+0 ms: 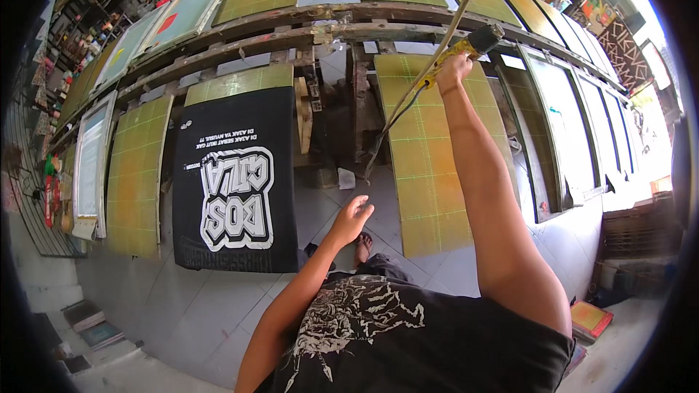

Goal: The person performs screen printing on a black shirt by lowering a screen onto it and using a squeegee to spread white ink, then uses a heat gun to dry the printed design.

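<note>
Overhead, right hand wrapped tight around a yellow-handled tool, arm stretched up over a green gridded pallet board; cable trails down from it. Left hand hangs loose, fingers spread, empty, just beside the black printed shirt on its board.

A black printed shirt lies flat on a yellow-green gridded pallet mounted on the long wooden rail frame
</note>
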Tool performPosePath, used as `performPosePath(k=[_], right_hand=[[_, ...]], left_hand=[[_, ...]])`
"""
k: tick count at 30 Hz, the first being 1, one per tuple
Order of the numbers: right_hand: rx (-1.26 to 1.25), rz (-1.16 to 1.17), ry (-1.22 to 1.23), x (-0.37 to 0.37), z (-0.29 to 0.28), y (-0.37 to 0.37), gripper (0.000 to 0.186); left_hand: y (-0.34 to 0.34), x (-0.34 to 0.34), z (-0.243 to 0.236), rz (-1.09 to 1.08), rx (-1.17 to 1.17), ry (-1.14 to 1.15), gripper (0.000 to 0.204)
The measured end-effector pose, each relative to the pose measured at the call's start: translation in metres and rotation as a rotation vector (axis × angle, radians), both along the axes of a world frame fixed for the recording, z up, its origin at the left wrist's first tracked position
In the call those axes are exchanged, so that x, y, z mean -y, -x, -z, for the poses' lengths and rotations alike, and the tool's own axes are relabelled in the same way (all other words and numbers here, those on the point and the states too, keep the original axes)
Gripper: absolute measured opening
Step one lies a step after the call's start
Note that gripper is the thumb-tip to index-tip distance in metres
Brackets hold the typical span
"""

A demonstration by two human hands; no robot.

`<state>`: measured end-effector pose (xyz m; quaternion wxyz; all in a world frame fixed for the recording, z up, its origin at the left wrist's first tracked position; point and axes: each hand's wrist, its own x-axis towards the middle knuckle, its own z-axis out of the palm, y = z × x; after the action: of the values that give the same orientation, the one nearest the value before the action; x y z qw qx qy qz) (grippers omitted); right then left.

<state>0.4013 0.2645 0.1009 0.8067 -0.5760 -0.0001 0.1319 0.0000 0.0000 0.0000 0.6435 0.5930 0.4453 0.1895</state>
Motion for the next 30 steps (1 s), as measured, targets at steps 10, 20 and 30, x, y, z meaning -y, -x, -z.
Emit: performPosePath(k=[10,20,30], right_hand=[[0.18,0.06,0.251,-0.031,0.02,-0.053,0.042],[0.331,0.023,0.274,-0.026,0.027,-0.028,0.037],[0.38,-0.235,0.232,-0.043,0.081,-0.057,0.039]], left_hand=[[-0.004,0.01,-0.005,-0.061,0.045,0.107,0.044],[0.017,0.016,-0.024,-0.129,0.075,0.179,0.043],[0.018,0.013,-0.021,-0.138,0.078,0.193,0.045]])
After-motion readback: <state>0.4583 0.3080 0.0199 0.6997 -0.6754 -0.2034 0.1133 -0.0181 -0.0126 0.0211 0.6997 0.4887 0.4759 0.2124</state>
